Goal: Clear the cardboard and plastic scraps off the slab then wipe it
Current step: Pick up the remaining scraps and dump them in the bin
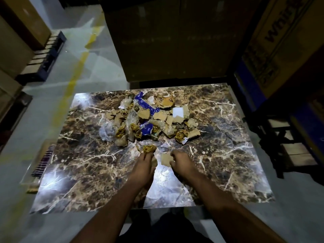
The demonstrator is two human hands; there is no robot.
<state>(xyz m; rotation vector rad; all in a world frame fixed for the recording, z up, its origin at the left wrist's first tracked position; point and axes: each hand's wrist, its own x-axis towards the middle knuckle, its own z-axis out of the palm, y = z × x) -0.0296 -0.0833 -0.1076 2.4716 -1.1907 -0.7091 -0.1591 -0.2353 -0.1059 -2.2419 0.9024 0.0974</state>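
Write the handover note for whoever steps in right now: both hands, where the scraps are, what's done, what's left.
Left hand: fingers on a crumpled brown scrap at the near edge of the heap; whether it grips it is unclear.
Right hand: fingers curled on a flat cardboard piece lying on the slab.
Scraps: the main heap of cardboard bits, clear plastic and blue wrapper sits at the slab's far middle.
Done: nothing visibly cleared.
Left: remove the whole heap and the two near pieces, then wipe. A striped cloth lies beside the slab's left edge.
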